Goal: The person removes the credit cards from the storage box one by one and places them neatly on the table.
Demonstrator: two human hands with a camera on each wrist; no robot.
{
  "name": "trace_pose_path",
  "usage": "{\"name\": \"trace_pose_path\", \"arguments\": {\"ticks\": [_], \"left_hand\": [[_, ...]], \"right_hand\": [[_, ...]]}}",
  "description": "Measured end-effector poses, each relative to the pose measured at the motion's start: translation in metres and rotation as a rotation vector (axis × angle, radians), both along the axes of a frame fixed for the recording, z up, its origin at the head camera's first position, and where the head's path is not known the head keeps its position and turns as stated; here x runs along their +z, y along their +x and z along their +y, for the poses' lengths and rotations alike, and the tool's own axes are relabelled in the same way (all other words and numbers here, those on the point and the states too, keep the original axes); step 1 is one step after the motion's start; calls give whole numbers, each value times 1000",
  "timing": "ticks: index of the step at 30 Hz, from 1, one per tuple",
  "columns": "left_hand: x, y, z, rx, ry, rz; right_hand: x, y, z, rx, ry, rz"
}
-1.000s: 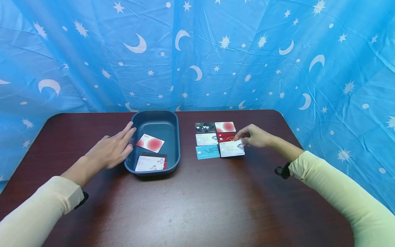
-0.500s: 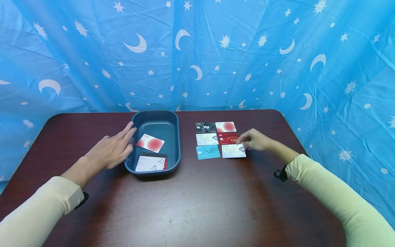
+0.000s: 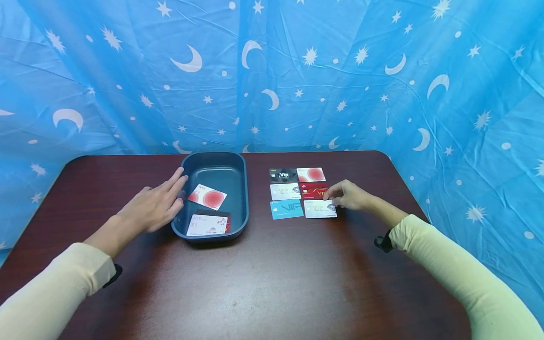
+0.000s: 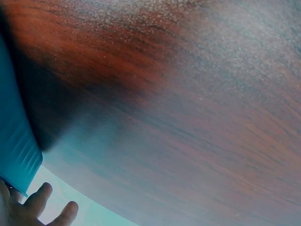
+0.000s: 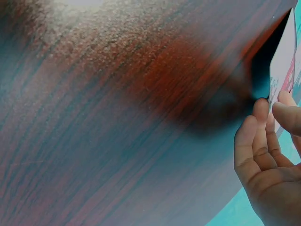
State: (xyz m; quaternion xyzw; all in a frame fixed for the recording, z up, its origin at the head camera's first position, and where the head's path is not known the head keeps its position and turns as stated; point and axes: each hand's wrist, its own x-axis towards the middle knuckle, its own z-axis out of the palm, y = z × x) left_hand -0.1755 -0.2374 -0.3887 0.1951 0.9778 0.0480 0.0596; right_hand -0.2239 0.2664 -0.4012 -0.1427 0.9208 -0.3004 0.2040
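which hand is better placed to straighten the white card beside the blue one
Probably the right hand: it has fingertips on the white card, while the left hand rests at the tray, on the side away from that card.

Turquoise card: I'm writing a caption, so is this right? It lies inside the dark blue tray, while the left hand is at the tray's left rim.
Not quite: the head view shows the turquoise card on the table, right of the dark blue tray, not inside it. The left hand is at the tray's left rim.
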Motion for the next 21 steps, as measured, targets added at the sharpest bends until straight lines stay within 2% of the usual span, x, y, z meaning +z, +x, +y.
{"name": "trace_pose_path", "arguments": {"ticks": [10, 16, 21], "left_hand": [[-1, 0, -1, 2, 1, 15], [-1, 0, 0, -2, 3, 3], [-1, 0, 1, -3, 7, 13]], "right_hand": [[2, -1, -1, -14, 0, -39], [9, -4, 2, -6, -12, -88], [19, -10, -4, 3, -29, -75]]}}
